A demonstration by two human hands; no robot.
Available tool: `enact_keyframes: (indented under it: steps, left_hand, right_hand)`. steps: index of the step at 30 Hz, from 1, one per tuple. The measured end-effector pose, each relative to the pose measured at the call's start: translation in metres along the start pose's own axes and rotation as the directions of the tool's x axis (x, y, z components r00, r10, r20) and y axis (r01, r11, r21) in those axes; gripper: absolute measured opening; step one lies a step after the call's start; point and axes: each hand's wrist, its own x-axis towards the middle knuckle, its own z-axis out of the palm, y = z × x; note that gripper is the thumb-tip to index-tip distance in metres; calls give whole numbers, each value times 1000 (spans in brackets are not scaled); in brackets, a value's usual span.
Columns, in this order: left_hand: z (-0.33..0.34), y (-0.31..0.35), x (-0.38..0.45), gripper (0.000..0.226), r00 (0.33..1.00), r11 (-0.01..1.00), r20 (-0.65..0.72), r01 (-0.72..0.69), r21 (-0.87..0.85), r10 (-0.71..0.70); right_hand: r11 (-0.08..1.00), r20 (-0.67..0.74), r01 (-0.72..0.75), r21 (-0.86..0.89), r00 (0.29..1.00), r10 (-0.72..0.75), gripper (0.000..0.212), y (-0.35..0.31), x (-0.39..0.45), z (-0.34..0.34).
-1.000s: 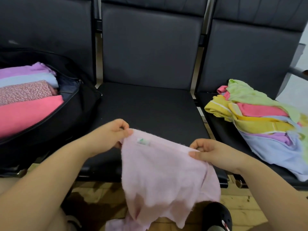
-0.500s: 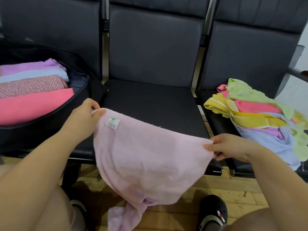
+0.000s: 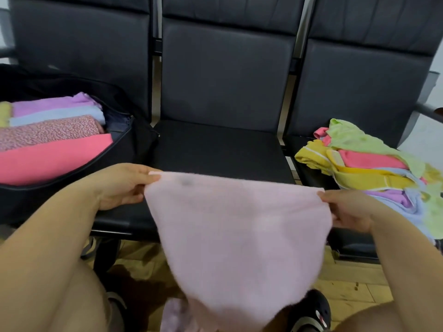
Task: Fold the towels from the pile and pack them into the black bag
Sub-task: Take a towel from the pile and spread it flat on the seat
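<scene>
1. Grip first: the left hand (image 3: 119,185) pinches the top left corner of the pale pink towel (image 3: 239,236) between thumb and fingertips. The right hand (image 3: 347,209) pinches the top right corner the same way, fingers curled round the hem.

2. The towel's top edge is stretched nearly straight between the two hands. The rest hangs down toward 6 o'clock, over the front of the middle seat (image 3: 215,149), with the lower end dangling near the floor. The cloth is motion-blurred, so I can't really tell if the bottom is bunched or just doubled over.

3. Handling, as far as I'd guess: light, floppy terry with zero stiffness. It goes wherever gravity takes it, so corners are the right spots to hold. It's grippy, not slippery, and nothing about it is fragile. Laying it flat on that seat probably makes for cleaner folds.

4. Out at 9 o'clock, the black bag (image 3: 134,144) sits open on the left seat with folded towels in it, a coral pink one (image 3: 52,156) nearest.

5. At 3 o'clock, the unfolded pile (image 3: 374,168) of yellow, green, pink and blue towels sits on the right seat, so plenty's left.
</scene>
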Motion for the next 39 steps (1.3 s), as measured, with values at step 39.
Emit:
enact_keyframes:
  steps: [39]
  left_hand:
    - [67, 0, 225, 89, 939, 365, -244, 146, 920, 241]
  right_hand:
    - [393, -10, 189, -900, 892, -452, 81, -49, 210, 92]
